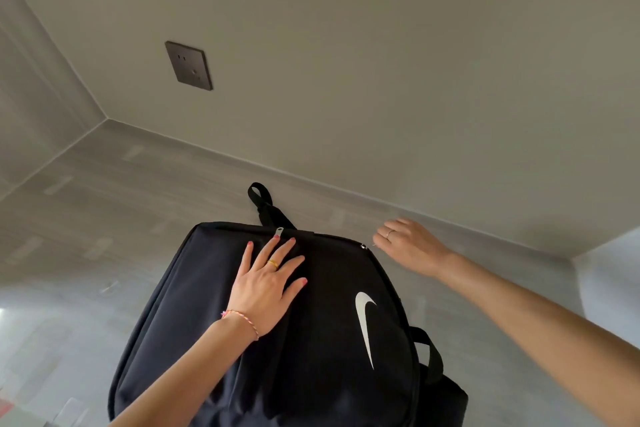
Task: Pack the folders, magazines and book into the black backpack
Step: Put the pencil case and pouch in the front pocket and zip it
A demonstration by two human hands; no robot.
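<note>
1. One black backpack (311, 340) lies flat on the grey surface (104, 218), its white logo up and one top loop toward the wall.
2. Two hands show: the left hand (266, 282) presses flat on the backpack, fingers spread.
3. The right hand (408, 246) pinches something tiny at one zipper slider; whether that grip truly holds it, I cannot tell.
4. One dark socket (188, 65) sits on the wall.
</note>
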